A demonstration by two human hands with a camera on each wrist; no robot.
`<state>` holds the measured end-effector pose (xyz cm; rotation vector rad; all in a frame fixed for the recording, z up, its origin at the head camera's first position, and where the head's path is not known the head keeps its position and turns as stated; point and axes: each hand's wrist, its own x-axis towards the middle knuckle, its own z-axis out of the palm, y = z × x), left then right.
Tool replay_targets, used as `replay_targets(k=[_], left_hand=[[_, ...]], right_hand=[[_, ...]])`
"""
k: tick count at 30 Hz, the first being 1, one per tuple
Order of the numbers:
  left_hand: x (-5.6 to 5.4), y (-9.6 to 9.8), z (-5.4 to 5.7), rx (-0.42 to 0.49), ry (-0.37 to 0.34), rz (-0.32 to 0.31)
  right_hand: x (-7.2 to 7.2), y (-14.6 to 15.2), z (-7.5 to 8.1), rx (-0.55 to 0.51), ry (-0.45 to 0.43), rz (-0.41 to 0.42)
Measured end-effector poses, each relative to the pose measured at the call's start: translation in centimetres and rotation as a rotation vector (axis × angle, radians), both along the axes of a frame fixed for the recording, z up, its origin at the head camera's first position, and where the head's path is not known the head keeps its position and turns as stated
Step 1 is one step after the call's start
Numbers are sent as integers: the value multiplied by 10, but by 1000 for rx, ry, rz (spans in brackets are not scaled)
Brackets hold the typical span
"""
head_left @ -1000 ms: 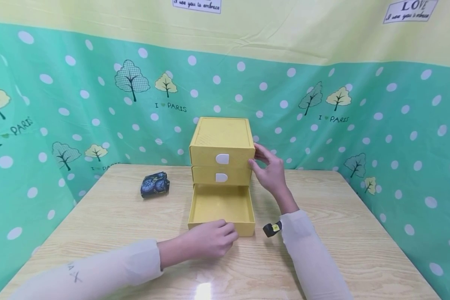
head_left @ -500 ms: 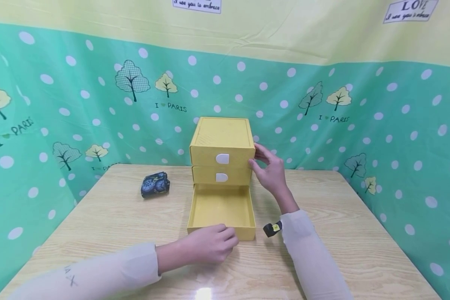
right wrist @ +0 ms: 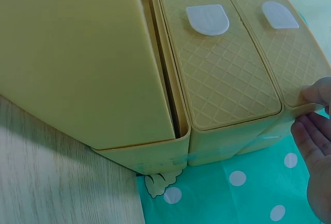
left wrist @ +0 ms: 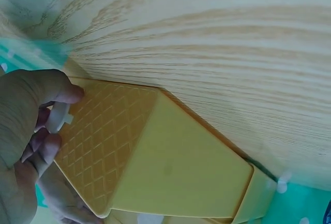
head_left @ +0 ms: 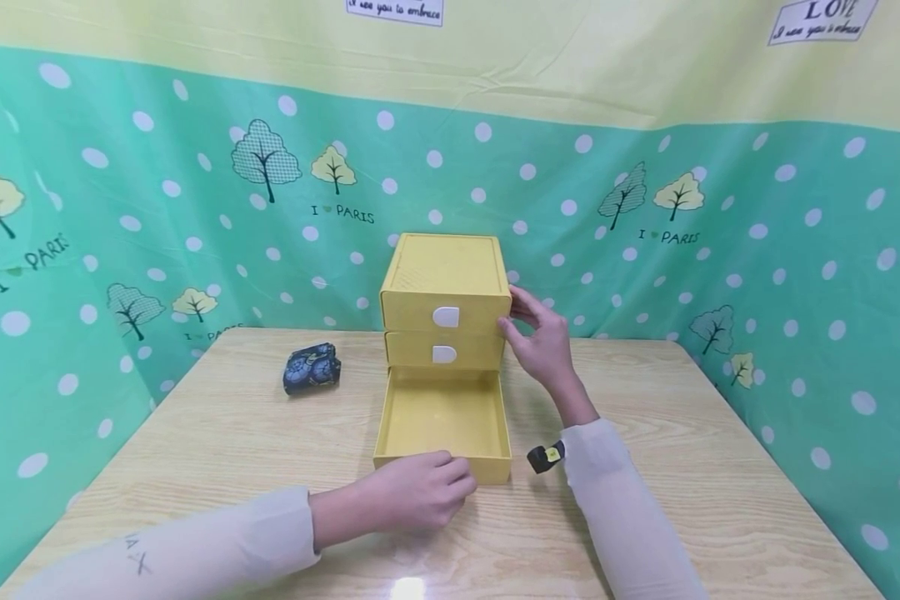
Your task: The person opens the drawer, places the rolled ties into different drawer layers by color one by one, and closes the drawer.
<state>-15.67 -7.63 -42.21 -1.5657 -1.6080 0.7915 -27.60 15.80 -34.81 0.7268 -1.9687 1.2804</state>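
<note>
A yellow three-drawer cabinet [head_left: 446, 265] stands on the table, its bottom drawer [head_left: 495, 472] pulled out and bare inside. My left hand [head_left: 423, 493] is at that drawer's front; in the left wrist view, thumb and fingers pinch its white handle [left wrist: 58, 118] beside the quilted drawer front [left wrist: 106, 136]. With the thumb on the front and the other fingers along the side, my right hand [head_left: 543, 346] grips the cabinet's upper right edge. The right wrist view shows the white tabs of the middle drawer [right wrist: 208, 19] and top drawer [right wrist: 279, 15], both pushed in.
A dark blue patterned folded bundle [head_left: 311, 369] lies left of the cabinet. Near the right cuff is a small black item with a yellow label [head_left: 546, 457]. A green dotted curtain [head_left: 435, 183] hangs behind the wooden table [head_left: 645, 467] and along its sides.
The bottom drawer has slid slightly further out toward me, the left hand moving with it; it barely moves in the last half second. The right hand stays on the cabinet edge.
</note>
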Motion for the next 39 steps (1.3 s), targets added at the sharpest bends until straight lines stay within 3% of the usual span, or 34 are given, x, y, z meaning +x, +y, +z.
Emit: replay_targets(k=[4, 9, 17, 20, 26, 34, 39], left_hand=[[1, -1, 0, 9, 0, -6], [2, -2, 3, 37, -12, -39], [-7, -12, 25, 116, -64, -74], [-15, -21, 34, 163, -92, -44], [-35, -43, 48, 257, -195, 83], [-70, -84, 41, 431, -312, 102], [-91, -114, 33, 481, -360, 244]], right_hand=[[14, -3, 11, -1, 2, 9], [15, -3, 11, -3, 6, 13], [14, -4, 10, -12, 8, 13], [15, -4, 10, -11, 7, 18], [15, -3, 12, -15, 0, 27], [16, -4, 13, -12, 4, 22], [15, -4, 12, -14, 7, 24]])
